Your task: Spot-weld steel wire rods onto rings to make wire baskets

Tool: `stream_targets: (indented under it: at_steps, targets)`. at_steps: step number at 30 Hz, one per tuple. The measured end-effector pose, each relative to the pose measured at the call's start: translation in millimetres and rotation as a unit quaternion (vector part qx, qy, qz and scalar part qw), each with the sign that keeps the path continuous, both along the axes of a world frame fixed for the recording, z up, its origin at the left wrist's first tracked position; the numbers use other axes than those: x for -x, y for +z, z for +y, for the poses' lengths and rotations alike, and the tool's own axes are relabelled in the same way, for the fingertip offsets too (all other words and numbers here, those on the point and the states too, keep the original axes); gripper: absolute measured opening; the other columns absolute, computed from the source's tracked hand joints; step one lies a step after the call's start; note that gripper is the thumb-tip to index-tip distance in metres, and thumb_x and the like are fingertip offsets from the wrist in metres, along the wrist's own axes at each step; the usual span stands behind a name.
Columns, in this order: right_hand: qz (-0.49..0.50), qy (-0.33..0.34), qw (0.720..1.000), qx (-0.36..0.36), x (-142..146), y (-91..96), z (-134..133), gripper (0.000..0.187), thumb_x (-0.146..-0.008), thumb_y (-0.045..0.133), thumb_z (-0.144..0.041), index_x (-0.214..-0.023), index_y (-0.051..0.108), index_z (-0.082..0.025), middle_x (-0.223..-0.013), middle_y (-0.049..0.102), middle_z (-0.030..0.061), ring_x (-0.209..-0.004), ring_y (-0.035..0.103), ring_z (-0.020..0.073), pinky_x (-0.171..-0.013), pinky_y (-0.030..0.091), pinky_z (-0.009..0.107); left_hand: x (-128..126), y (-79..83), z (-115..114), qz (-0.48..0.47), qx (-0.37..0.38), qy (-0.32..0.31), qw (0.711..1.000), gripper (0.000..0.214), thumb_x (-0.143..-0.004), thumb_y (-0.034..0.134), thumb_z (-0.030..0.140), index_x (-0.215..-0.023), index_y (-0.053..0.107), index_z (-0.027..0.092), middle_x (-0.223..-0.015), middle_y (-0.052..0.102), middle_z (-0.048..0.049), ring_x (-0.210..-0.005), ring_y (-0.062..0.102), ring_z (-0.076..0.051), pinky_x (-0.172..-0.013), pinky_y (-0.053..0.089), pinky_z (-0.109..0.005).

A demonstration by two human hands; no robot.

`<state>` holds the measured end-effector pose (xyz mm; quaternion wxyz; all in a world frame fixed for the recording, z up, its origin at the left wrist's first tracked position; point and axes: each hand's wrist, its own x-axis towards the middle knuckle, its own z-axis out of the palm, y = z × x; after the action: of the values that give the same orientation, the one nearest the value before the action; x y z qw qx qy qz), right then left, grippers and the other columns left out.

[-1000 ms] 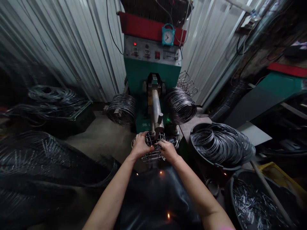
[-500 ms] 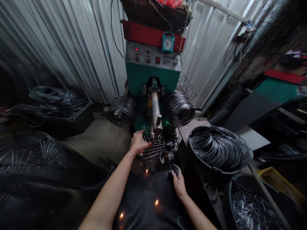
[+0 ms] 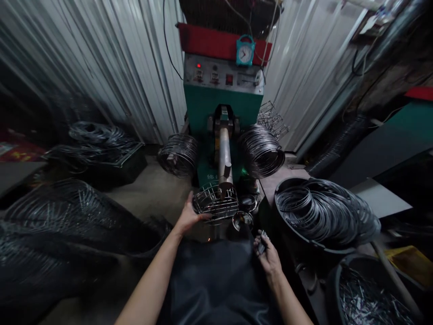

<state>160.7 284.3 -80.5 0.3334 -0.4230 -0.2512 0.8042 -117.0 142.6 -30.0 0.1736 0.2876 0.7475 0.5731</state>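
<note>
My left hand (image 3: 189,218) grips the left side of a wire basket (image 3: 221,208), thumb in front and fingers behind. The basket sits around the tip of the spot welder's metal arm (image 3: 225,153); whether they touch is hard to tell. Low on the right, my right hand (image 3: 269,257) is curled palm up around small dark metal pieces (image 3: 261,246), their exact kind unclear. Between the hands is a shiny round metal cup (image 3: 242,221), with another round metal dish (image 3: 248,203) just behind it. A dark apron (image 3: 219,280) covers my lap.
The green spot welder (image 3: 223,97) carries a turquoise clock (image 3: 245,50). Wire coils (image 3: 179,155) flank it. At right stand a tub of wire rings (image 3: 318,212) and a bucket of short metal pieces (image 3: 368,293). Dark wire mesh (image 3: 61,221) lies at left.
The bright sparks falling over the apron have nearly gone, leaving one small glow. My right hand has turned more palm up and shifted right. The left hand keeps the basket, now slightly turned.
</note>
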Motion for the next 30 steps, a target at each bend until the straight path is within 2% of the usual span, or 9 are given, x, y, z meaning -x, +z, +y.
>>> stream_targets:
  at_steps: [3,5,12,20,22,24,26,28,30]
  targets:
    - [0.043,0.035,0.998,0.042,5,8.4,1,0.012,-0.067,0.070,-0.018,-0.074,0.060,-0.018,-0.067,0.061,-0.0016,-0.057,0.060,0.0097,-0.057,0.056,0.024,-8,-21.8,-2,-0.103,-0.056,0.018,0.993,0.101,-0.048,0.082,0.037,-0.133,0.030,0.018,-0.127,0.050,-0.0137,-0.118,0.049,-0.027,-0.101,0.037,-0.040]
    - [0.068,0.044,0.994,0.069,8,15.1,-1,0.012,-0.068,0.070,-0.015,-0.073,0.059,-0.016,-0.068,0.062,-0.0007,-0.056,0.059,0.0083,-0.056,0.055,0.020,-12,-26.9,2,-0.145,-0.110,0.032,0.983,0.095,-0.048,0.082,0.035,-0.128,0.035,0.018,-0.128,0.050,-0.0135,-0.117,0.050,-0.026,-0.099,0.040,-0.038]
    - [0.120,0.073,0.988,0.069,2,37.5,-15,0.022,-0.064,0.073,-0.009,-0.083,0.061,-0.014,-0.069,0.062,0.0000,-0.054,0.057,0.0065,-0.055,0.054,0.018,-18,-17.2,-2,-0.170,-0.148,0.036,0.974,0.080,-0.041,0.085,0.029,-0.111,0.047,0.018,-0.111,0.061,-0.0093,-0.105,0.058,-0.025,-0.092,0.047,-0.037]
    - [0.102,0.098,0.989,0.048,-9,46.9,-24,0.024,-0.062,0.077,-0.019,-0.079,0.060,-0.017,-0.070,0.063,-0.0016,-0.061,0.060,0.0097,-0.063,0.055,0.026,-49,-10.9,-46,-0.158,-0.109,-0.018,0.981,0.094,-0.039,0.085,0.029,-0.121,0.040,0.019,-0.120,0.055,-0.0112,-0.106,0.057,-0.028,-0.090,0.048,-0.040]
    - [0.081,0.084,0.993,0.031,-9,42.9,-23,0.025,-0.060,0.078,-0.023,-0.076,0.059,-0.018,-0.068,0.063,-0.0022,-0.059,0.059,0.0102,-0.055,0.052,0.024,-59,-7.5,-54,-0.144,-0.106,-0.042,0.983,0.097,-0.041,0.085,0.032,-0.124,0.038,0.019,-0.122,0.054,-0.0122,-0.110,0.055,-0.029,-0.094,0.045,-0.042]
    - [0.047,0.054,0.997,-0.022,-10,34.5,-23,0.025,-0.060,0.076,-0.028,-0.075,0.059,-0.018,-0.063,0.061,-0.0041,-0.048,0.052,0.0073,-0.042,0.043,0.018,-67,-1.4,-58,-0.105,-0.090,-0.051,0.989,0.098,-0.043,0.084,0.035,-0.127,0.035,0.018,-0.124,0.052,-0.0129,-0.111,0.054,-0.029,-0.096,0.043,-0.043]
    - [-0.023,0.018,0.991,-0.128,-14,21.9,-24,0.024,-0.063,0.073,-0.034,-0.076,0.060,-0.019,-0.060,0.059,-0.0050,-0.043,0.047,0.0065,-0.039,0.037,0.017,-72,7.8,-58,-0.032,-0.052,-0.042,0.997,0.097,-0.044,0.083,0.037,-0.127,0.037,0.018,-0.123,0.050,-0.0126,-0.111,0.053,-0.028,-0.097,0.041,-0.045]
    - [-0.121,0.022,0.955,-0.268,-23,7.7,-25,0.022,-0.065,0.069,-0.036,-0.077,0.062,-0.018,-0.063,0.061,-0.0027,-0.050,0.052,0.0094,-0.045,0.041,0.020,-76,19.6,-56,0.062,-0.004,-0.021,0.998,0.094,-0.044,0.083,0.038,-0.125,0.039,0.018,-0.122,0.049,-0.0119,-0.111,0.051,-0.028,-0.098,0.040,-0.044]
    - [-0.209,0.085,0.890,-0.395,-32,-2.1,-27,0.019,-0.066,0.066,-0.035,-0.074,0.064,-0.018,-0.067,0.065,0.0006,-0.062,0.059,0.0141,-0.057,0.046,0.024,-79,32.7,-54,0.151,0.044,-0.001,0.988,0.091,-0.045,0.082,0.036,-0.124,0.041,0.019,-0.120,0.048,-0.0112,-0.112,0.049,-0.028,-0.098,0.039,-0.044]
